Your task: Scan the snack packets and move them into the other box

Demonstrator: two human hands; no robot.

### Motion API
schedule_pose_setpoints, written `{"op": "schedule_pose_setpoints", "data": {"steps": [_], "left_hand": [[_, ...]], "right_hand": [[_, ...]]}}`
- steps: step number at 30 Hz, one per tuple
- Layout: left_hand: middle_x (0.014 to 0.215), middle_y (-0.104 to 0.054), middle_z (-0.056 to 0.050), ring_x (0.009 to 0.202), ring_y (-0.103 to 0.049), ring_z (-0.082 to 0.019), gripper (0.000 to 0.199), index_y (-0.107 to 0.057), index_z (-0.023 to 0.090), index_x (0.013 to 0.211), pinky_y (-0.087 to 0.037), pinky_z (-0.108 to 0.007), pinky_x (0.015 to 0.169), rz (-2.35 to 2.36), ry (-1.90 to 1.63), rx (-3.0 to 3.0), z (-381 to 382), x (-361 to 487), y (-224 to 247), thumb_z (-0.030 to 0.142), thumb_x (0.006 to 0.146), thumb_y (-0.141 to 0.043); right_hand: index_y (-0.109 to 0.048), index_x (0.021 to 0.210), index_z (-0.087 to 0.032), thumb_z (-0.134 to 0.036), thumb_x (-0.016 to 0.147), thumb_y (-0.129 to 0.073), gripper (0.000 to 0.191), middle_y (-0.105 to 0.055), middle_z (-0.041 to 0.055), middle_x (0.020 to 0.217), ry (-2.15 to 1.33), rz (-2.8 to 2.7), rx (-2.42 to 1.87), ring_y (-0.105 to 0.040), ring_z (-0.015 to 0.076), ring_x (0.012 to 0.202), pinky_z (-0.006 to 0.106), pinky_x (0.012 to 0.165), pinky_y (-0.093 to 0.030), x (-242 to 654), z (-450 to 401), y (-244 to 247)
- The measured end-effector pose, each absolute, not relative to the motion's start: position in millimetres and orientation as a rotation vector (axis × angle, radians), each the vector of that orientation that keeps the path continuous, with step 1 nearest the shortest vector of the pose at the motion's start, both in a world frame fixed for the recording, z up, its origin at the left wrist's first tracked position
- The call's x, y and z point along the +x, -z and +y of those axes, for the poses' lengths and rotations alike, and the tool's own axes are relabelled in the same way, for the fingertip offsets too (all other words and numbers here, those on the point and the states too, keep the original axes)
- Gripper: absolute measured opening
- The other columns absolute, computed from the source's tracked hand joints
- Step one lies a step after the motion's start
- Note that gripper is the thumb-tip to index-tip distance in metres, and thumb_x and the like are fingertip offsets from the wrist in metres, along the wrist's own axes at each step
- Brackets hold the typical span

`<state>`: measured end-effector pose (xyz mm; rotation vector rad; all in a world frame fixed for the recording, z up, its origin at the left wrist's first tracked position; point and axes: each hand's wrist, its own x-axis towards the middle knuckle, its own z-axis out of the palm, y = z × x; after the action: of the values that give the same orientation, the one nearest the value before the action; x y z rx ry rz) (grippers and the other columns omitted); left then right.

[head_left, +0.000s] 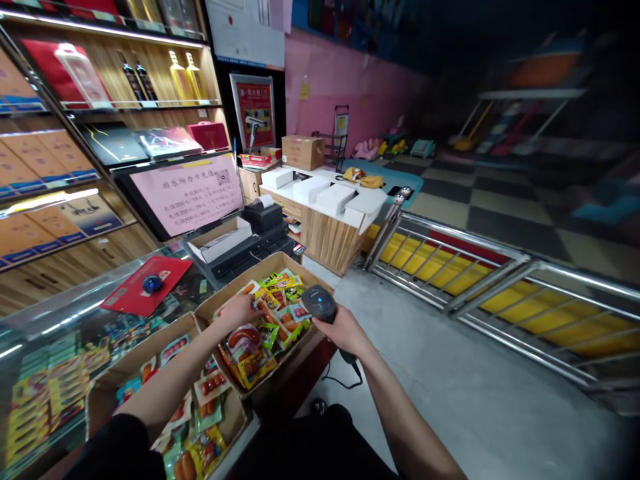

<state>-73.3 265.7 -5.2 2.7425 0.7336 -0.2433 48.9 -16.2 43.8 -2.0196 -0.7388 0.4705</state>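
Observation:
My left hand (239, 312) reaches into the farther cardboard box (295, 357), its fingers stretched over the packets and touching them. The box holds many small wrapped sausages (250, 337) in red, yellow and green packaging. A sausage packet (249, 288) lies right beside the fingers; my hand hides part of what is under it. My right hand (347, 330) grips a dark barcode scanner (319, 303) by its handle, over the right edge of that box. A blue light shows on the scanner's head, and its cord (350, 385) hangs below.
A nearer cardboard box (93, 407) with more snack packets lies under my left forearm. Both boxes are at a glass counter (30, 333) bearing a red folder (145, 293). Beyond stand a monitor (187, 193) and a receipt printer (263, 213). Metal railings (460, 243) stand at right.

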Motion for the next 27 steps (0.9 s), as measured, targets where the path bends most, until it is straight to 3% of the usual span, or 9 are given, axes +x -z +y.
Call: {"op": "schedule_pose_setpoints", "data": {"steps": [7, 14, 19, 23, 27], "left_hand": [[0.121, -0.069, -0.015, 0.11, -0.066, -0.029, 0.053, -0.069, 0.017, 0.117, -0.048, -0.03, 0.091, 0.695, 0.27, 2.713, 264.4, -80.9, -1.3, 0.037, 0.068, -0.078], [0.088, -0.075, -0.01, 0.09, -0.071, -0.026, 0.027, -0.075, 0.017, 0.099, -0.049, -0.029, 0.076, 0.872, 0.106, 2.494, 280.3, -82.3, -10.1, 0.035, 0.084, -0.06], [0.078, -0.074, -0.007, 0.075, -0.071, -0.019, 0.024, -0.072, 0.014, 0.093, -0.056, -0.025, 0.067, 0.97, -0.246, 1.778, 293.8, -73.3, -23.8, 0.025, 0.09, -0.05], [0.081, -0.075, -0.011, 0.073, -0.073, -0.019, 0.011, -0.07, 0.011, 0.086, -0.061, -0.027, 0.069, 0.756, -0.144, 1.29, 278.8, -65.2, -37.1, 0.022, 0.084, -0.07], [0.087, -0.077, -0.013, 0.075, -0.075, -0.019, 0.017, -0.072, 0.009, 0.084, -0.063, -0.026, 0.072, 0.633, -0.046, 1.186, 264.8, -55.8, -39.6, 0.012, 0.073, -0.084]], "right_hand": [[-0.072, 0.103, -0.019, -0.032, 0.077, -0.071, 0.028, -0.073, 0.0017, 0.07, -0.493, -0.728, -2.014, -0.072, 0.0221, 0.072, 0.029, 0.064, -0.056, 40.9, -14.6, -47.7], [-0.07, 0.105, -0.018, -0.031, 0.078, -0.071, 0.03, -0.072, 0.0015, 0.072, -0.482, -0.755, -2.021, -0.071, 0.0208, 0.069, 0.028, 0.062, -0.054, 34.5, -14.6, -49.3], [-0.071, 0.103, -0.018, -0.03, 0.078, -0.07, 0.028, -0.073, 0.0023, 0.073, -0.492, -0.779, -2.015, -0.07, 0.0203, 0.07, 0.028, 0.065, -0.055, 32.0, -15.4, -54.6], [-0.071, 0.105, -0.019, -0.033, 0.078, -0.07, 0.03, -0.074, 0.0022, 0.075, -0.47, -0.809, -1.985, -0.072, 0.0226, 0.078, 0.031, 0.07, -0.056, 33.0, -14.8, -58.5], [-0.069, 0.109, -0.02, -0.035, 0.077, -0.07, 0.036, -0.076, 0.0033, 0.086, -0.427, -0.86, -1.973, -0.073, 0.0253, 0.09, 0.035, 0.078, -0.057, 35.6, -13.4, -58.7]]}}
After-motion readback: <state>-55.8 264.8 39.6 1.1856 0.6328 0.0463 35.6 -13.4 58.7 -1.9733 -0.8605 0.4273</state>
